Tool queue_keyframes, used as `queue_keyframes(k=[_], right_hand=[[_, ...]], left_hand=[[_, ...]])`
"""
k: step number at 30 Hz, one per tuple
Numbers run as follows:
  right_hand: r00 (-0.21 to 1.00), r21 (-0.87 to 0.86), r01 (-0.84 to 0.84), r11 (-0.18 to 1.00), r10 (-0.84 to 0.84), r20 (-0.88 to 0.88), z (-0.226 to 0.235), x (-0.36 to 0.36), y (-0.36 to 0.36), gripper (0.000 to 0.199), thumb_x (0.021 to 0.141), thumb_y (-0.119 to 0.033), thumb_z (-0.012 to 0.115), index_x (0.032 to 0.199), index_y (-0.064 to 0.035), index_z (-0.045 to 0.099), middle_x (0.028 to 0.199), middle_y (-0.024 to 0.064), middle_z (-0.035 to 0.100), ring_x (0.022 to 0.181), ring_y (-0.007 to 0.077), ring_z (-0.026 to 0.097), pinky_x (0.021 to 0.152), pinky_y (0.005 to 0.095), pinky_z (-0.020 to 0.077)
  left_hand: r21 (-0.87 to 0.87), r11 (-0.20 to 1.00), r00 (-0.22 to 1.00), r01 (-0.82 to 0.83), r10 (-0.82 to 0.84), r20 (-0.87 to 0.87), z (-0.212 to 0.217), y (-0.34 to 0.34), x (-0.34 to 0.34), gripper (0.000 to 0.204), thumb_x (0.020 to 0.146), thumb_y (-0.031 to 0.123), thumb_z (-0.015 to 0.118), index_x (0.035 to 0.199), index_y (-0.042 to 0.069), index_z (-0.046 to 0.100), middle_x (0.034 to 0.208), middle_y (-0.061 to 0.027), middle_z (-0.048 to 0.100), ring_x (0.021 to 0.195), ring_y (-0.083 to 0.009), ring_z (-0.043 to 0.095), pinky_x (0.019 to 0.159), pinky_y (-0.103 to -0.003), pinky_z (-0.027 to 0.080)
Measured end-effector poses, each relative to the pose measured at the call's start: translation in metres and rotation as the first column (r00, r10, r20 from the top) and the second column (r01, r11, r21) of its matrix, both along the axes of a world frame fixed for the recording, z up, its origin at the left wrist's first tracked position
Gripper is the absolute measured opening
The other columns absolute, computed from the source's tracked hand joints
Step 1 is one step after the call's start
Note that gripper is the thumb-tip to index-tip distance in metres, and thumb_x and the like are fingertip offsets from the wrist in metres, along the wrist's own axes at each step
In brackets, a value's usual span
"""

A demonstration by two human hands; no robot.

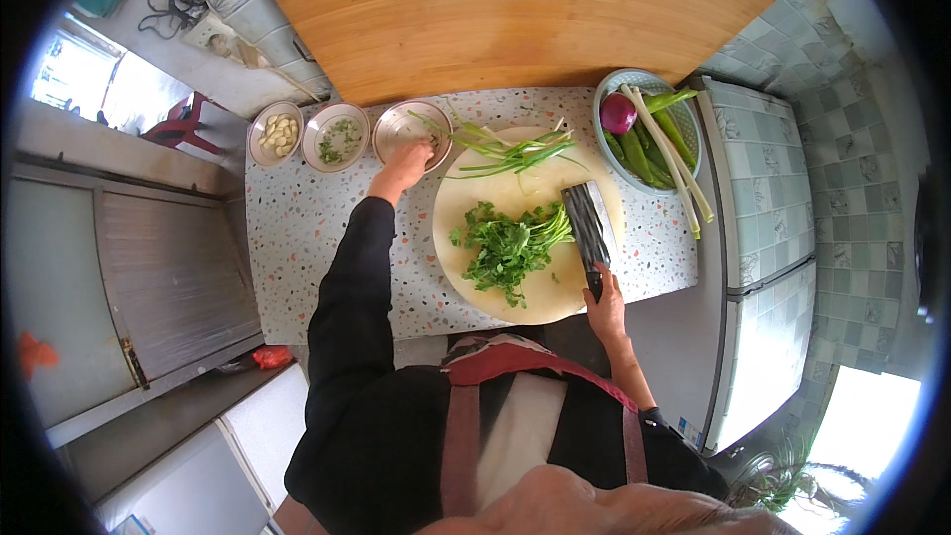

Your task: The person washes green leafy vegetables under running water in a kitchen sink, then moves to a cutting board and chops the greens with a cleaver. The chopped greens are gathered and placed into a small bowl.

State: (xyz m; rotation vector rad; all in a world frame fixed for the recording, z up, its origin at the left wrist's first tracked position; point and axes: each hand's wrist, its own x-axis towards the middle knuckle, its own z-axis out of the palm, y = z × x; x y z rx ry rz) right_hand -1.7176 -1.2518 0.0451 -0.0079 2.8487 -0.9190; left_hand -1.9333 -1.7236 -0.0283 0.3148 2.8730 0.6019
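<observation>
My left hand (404, 168) reaches over the near rim of a small bowl (383, 129), its fingers bunched together; whatever they pinch is hidden. By its black handle, my right hand (606, 311) grips a cleaver (588, 221), whose broad dark blade lies over the right side of a round cutting board (466, 289). A leafy bunch of cilantro (507, 248) rests on the board, its stems pointing toward the blade. Farther back, green onions (515, 151) lie across the board's far edge and reach toward the bowl.
Two more bowls stand at the back left, one with peeled garlic cloves (278, 135), one with chopped greens (342, 141). A basket (598, 109) at the back right holds a red onion (618, 113), green peppers (634, 151) and leeks (684, 178). A large wooden board (505, 15) leans behind the speckled table (287, 238).
</observation>
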Motion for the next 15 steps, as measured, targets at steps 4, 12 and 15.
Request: queue_keyframes(k=[4,12,15], right_hand=[[0.997,-0.037,-0.071,0.997,0.07,-0.012,-0.003,-0.007,-0.018,0.067,0.082,-0.001,0.067,0.142,-0.013,0.043,0.115,0.0256,0.059,0.105,0.047,0.06,0.088,0.0512,0.0507],[0.993,0.035,0.106,0.994,-0.107,0.044,0.014,-0.011,-0.019,0.075,0.076,0.0,0.06,0.144,-0.008,0.03,0.09,0.0314,0.066,0.084,0.0521,0.064,0.076,0.0568,0.0504],[0.983,0.06,0.154,0.986,-0.159,0.097,0.02,-0.011,-0.011,0.066,0.082,-0.005,0.062,0.142,-0.0099,0.035,0.083,0.0279,0.067,0.083,0.0485,0.066,0.073,0.0545,0.0506]], left_hand=[[0.352,0.935,0.916,0.034,0.111,-0.386,-0.015,-0.056,0.038,0.025,0.088,-0.005,0.055,0.109,0.001,0.067,0.119,-0.0192,0.065,0.093,-0.0377,0.067,0.086,-0.046,0.053],[0.265,0.943,0.897,-0.199,0.284,-0.338,0.037,-0.035,0.033,0.03,0.079,-0.011,0.063,0.106,0.003,0.069,0.107,-0.0164,0.066,0.093,-0.0362,0.066,0.08,-0.041,0.054],[0.257,0.934,0.914,-0.25,0.315,-0.256,0.033,-0.039,0.039,0.025,0.079,-0.005,0.067,0.102,0.004,0.07,0.102,-0.0156,0.067,0.093,-0.036,0.065,0.08,-0.041,0.053]])
